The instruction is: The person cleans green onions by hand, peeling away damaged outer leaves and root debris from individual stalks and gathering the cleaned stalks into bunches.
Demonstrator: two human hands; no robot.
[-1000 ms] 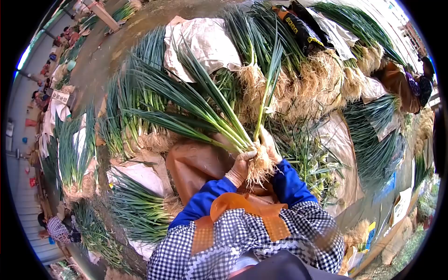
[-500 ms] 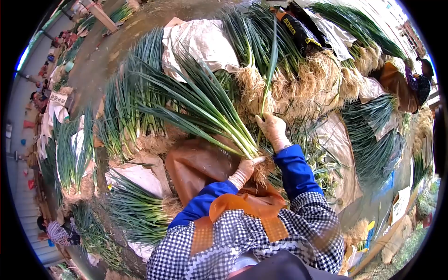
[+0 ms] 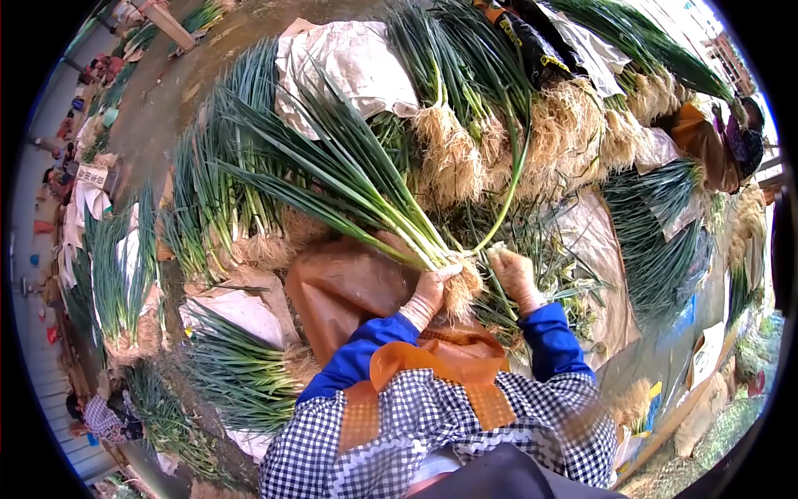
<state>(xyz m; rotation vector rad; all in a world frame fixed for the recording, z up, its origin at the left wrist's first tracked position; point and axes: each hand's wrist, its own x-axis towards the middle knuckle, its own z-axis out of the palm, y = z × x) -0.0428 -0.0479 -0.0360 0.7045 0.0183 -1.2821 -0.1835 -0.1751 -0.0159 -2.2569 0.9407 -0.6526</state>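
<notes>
My left hand [image 3: 428, 293] is wrapped round the lower stems of a bunch of green onions [image 3: 391, 204], just above their pale roots [image 3: 462, 291]. The leaves fan out toward the upper left, over a brown apron [image 3: 332, 279] on my lap. My right hand [image 3: 513, 273] is closed just right of the roots, fingertips pinched by a thin green leaf [image 3: 513, 187] that curves upward. What lies between those fingertips is too small to tell. Loose stripped leaves [image 3: 544, 249] lie beyond this hand.
Rows of rooted onions [image 3: 453, 154] lie ahead, with a white sack [image 3: 349, 71] among them. Another bundle [image 3: 237, 366] lies at the left, more onions [image 3: 657, 224] at the right. Other people sit at the far left and at the right, one in a checked top [image 3: 104, 418].
My right hand has left the bunch, rising and then moving down to the right. The single upright leaf has bent into a curve. My left hand keeps its hold on the bunch.
</notes>
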